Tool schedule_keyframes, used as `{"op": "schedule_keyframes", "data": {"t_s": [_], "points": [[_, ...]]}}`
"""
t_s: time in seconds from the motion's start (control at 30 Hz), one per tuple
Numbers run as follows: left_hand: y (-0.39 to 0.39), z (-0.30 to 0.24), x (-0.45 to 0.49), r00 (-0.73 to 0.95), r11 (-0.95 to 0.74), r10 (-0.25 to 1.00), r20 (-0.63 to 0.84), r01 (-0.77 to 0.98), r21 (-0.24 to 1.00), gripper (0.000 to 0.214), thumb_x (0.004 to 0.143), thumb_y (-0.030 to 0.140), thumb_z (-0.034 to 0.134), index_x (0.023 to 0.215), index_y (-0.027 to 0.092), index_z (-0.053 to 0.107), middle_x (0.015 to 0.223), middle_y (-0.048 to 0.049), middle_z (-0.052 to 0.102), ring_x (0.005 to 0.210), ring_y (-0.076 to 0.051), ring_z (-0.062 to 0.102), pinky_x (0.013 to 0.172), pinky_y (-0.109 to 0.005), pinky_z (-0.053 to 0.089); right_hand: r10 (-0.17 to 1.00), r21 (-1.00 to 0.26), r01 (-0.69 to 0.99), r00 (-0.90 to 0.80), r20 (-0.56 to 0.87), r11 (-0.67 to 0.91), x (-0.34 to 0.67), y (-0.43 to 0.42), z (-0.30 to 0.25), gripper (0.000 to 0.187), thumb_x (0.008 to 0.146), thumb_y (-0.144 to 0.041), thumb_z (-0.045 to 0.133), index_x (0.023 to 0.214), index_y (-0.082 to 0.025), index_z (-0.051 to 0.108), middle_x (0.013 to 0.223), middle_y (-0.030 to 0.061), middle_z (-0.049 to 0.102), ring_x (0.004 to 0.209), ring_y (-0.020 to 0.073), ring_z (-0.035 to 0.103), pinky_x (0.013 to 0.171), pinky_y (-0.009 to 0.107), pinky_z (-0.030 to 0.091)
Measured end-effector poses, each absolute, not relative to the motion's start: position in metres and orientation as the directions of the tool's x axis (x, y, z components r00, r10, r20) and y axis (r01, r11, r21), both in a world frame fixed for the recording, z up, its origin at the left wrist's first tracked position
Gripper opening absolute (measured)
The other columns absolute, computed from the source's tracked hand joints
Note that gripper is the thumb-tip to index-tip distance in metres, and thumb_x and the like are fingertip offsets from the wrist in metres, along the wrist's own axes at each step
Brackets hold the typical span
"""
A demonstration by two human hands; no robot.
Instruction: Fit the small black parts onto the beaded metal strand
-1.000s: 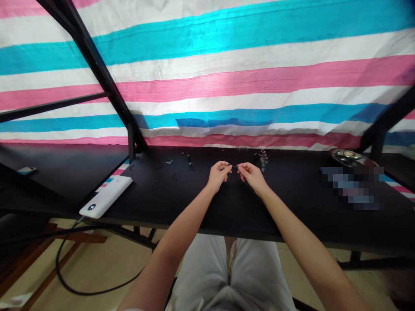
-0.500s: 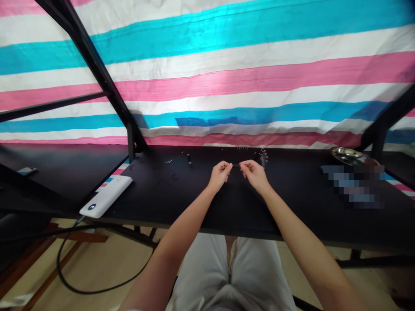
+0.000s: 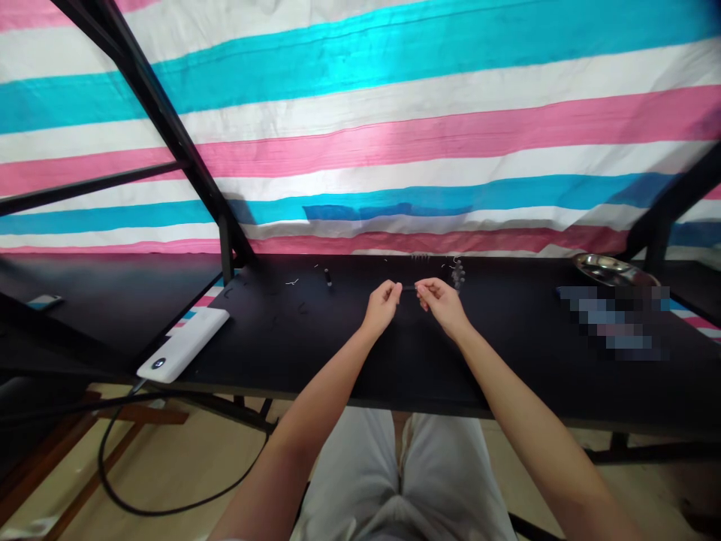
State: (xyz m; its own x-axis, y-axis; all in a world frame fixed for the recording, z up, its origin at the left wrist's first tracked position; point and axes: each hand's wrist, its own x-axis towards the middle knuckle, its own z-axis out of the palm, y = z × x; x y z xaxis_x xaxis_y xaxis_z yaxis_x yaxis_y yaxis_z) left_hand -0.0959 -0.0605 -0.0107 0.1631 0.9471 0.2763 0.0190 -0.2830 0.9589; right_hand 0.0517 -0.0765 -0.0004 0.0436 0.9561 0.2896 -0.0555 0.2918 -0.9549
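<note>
Both hands meet above the middle of the black table (image 3: pixel 282 338), pinching the two ends of a small dark stick-like piece (image 3: pixel 408 288). My left hand (image 3: pixel 384 303) is closed on its left end, with thumb and forefinger together. On the right end, the fingertips of my right hand (image 3: pixel 441 302) are closed as well. The piece is too small and dark to tell its kind. Just behind my right hand lies a cluster of small grey round-ended pieces (image 3: pixel 458 276). A short dark cylinder (image 3: pixel 327 277) stands off to the left of my left hand.
A white power bank (image 3: pixel 185 346) with a black cable (image 3: pixel 104 466) lies at the left edge. White scraps (image 3: pixel 291 282) and dark bits (image 3: pixel 303 308) are scattered about. At the right are a shiny metal dish (image 3: pixel 611 269) and a blurred-out item (image 3: pixel 611 319). Striped sheeting (image 3: pixel 394 143) hangs behind.
Almost nothing differs. Both hands keep their hold on the dark piece in nearly the same place; the view has shifted very slightly.
</note>
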Motion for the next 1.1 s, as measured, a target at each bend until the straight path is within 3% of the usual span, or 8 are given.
{"op": "schedule_keyframes", "data": {"t_s": [0.2,0.83,1.1], "points": [[-0.0635,-0.0066,-0.0939,0.202,-0.385,0.903,0.38,-0.012,0.923,0.026,0.079,0.041,0.055,0.085,0.017,0.049,0.07,0.0038,0.048,0.039,-0.001,0.038,0.036,-0.016,0.028,0.957,-0.945,-0.163,0.115,0.266,0.282,0.0504,-0.0774,0.001,0.032,0.069,-0.048,0.065,0.077,-0.019,0.054,0.057,-0.0047,0.049,0.042,0.005,0.037,0.041,0.021,0.029],[-0.0683,-0.006,-0.0926,0.21,-0.339,0.923,0.322,0.051,0.939,0.032,0.086,0.046,0.042,0.07,0.018,0.043,0.052,0.0065,0.043,0.035,-0.004,0.039,0.039,-0.017,0.029,0.953,-0.948,-0.113,0.099,0.286,0.296,0.0531,-0.0762,0.0005,0.032,0.069,-0.047,0.066,0.077,-0.018,0.054,0.056,-0.0045,0.049,0.044,0.005,0.037,0.043,0.021,0.029],[-0.0667,-0.0061,-0.0915,0.104,-0.3,0.95,0.295,0.038,0.953,0.044,0.085,0.053,0.037,0.061,0.016,0.043,0.053,0.004,0.047,0.033,-0.003,0.038,0.037,-0.018,0.028,0.964,-0.955,-0.127,0.028,0.265,0.267,0.0526,-0.0798,0.0045,0.032,0.07,-0.047,0.065,0.077,-0.019,0.053,0.057,-0.0047,0.051,0.043,0.0051,0.039,0.041,0.021,0.03]]}}
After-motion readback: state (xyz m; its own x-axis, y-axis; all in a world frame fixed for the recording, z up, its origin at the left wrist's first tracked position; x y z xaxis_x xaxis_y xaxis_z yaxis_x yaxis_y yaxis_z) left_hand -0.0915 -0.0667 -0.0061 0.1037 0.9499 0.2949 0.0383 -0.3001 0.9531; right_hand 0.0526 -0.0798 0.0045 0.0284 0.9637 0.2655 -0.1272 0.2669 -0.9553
